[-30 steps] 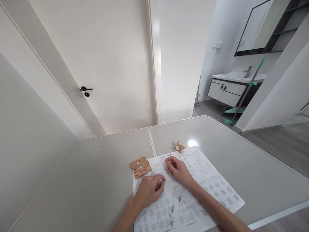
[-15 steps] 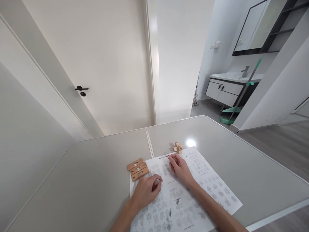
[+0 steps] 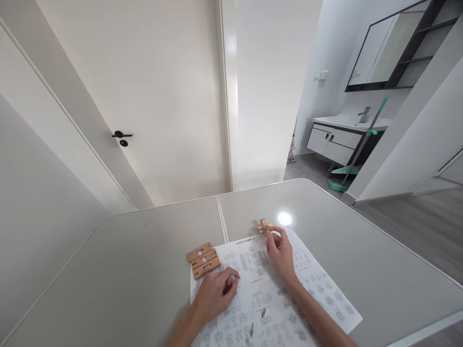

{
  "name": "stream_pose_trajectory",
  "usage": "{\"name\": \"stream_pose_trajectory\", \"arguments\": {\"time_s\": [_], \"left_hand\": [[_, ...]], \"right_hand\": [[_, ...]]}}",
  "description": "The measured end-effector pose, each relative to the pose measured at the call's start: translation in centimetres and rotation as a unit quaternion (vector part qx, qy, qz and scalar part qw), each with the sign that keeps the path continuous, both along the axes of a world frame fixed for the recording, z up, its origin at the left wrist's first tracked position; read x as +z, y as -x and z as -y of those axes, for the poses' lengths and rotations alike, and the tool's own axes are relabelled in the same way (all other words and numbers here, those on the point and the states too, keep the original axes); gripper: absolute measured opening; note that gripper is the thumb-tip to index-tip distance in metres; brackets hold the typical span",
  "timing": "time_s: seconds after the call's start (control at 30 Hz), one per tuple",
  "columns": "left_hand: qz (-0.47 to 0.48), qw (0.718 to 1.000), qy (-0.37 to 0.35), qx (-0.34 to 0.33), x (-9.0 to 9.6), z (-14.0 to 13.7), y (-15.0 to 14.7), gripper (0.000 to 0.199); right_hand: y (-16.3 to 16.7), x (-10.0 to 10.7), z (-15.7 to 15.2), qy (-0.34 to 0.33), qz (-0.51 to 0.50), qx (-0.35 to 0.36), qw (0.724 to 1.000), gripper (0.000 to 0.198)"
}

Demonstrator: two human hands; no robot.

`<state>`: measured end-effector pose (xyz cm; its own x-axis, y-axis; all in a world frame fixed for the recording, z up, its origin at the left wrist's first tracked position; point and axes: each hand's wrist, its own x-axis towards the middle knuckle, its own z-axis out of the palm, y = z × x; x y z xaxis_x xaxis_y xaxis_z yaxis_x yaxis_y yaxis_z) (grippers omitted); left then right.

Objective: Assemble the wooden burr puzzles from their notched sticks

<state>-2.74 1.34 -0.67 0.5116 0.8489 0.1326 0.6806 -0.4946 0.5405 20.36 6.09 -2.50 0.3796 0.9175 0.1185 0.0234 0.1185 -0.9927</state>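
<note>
An instruction sheet printed with small puzzle diagrams lies on the table. My left hand rests on its left part, fingers curled in, with nothing visible in them. Just beyond that hand are several flat wooden puzzle pieces with cut-out slots and dark numbers, side by side over the sheet's corner. My right hand is at the sheet's far edge, thumb and index finger closed at the near end of a small cross-shaped wooden puzzle. The fingertips partly cover this puzzle, which sits on the table.
The grey table has a seam running across it and a bright light reflection. Behind it stands a white door with a black handle. At right are a washbasin cabinet and a green dustpan.
My right hand has moved right and away from me, from over the sheet to the cross-shaped wooden puzzle. My left hand stays about where it was. The view has tilted slightly.
</note>
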Motion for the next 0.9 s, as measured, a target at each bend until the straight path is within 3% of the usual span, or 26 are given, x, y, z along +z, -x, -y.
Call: {"name": "stream_pose_trajectory", "arguments": {"time_s": [0.4,0.73,0.9], "left_hand": [[0.001,1.0,0.009,0.003,-0.2,-0.2,0.1,0.019],[-0.003,1.0,0.013,0.001,0.0,-0.1,0.1,0.021],[-0.004,1.0,0.012,0.004,-0.1,-0.1,0.0,0.021]], "right_hand": [[-1.2,-1.1,-1.1,0.029,0.183,-0.025,0.982,0.058],[-1.7,-1.3,-1.3,0.051,0.223,-0.041,0.973,0.053],[-1.7,-1.2,-1.6,0.028,0.252,-0.077,0.964,0.05]]}}
